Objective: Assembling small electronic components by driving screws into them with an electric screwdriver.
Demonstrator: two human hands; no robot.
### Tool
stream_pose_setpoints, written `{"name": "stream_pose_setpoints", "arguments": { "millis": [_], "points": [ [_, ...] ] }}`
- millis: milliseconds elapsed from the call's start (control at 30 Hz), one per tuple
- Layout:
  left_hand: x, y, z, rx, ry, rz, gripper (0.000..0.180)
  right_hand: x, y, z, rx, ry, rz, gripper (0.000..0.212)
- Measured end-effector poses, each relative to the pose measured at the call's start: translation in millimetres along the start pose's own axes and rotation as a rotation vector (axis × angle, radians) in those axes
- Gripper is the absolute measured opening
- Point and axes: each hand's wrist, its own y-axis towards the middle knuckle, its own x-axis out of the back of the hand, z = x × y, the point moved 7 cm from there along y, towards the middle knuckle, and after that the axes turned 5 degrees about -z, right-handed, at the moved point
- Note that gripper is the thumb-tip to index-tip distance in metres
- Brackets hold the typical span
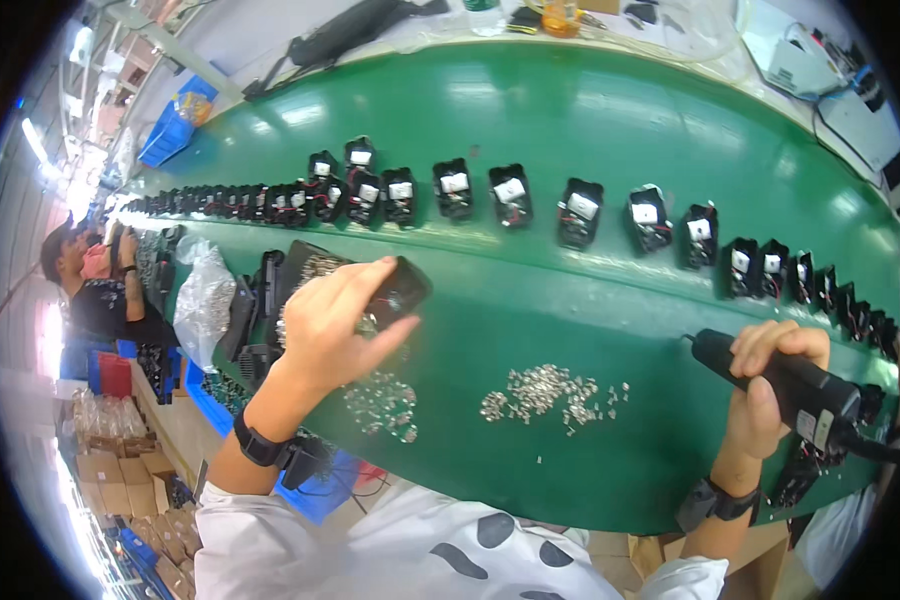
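Toward the bench's (610,110) near edge lies a pile of small silver parts (540,390). My hands are well apart: my right hand (770,370) grips a black corded tool (815,398) toward the right end, my left hand (330,320) clasps a black casing (406,290) toward the left. Beyond, black housings (511,205) line up, short of the far edge.

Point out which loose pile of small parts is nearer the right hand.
The silver pile: it lies between the right hand and the other pile, which is close by the left hand.
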Motion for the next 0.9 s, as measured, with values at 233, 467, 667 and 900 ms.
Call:
{"name": "stream_pose_setpoints", "arguments": {
  "millis": [233, 467, 667, 900],
  "points": [
    [-70, 7, -23, 0.133, -0.126, 0.179, 0.056, -7, -2, -1, -0.021, 0.028, 0.056, 0.038],
    [-51, -8, -43, 0.105, -0.092, 0.085, 0.053, 2, 0, -2, -0.015, 0.021, 0.067, 0.039],
    [-38, -35, -43, 0.182, -0.178, -0.017, 0.047, -2, 0, -1, -0.007, 0.05, 0.063, 0.039],
    [17, -80, 15, 0.32, -0.081, -0.058, 0.022, -8, -3, 5, 0.014, 0.0, 0.072, 0.041]
  ]
}}
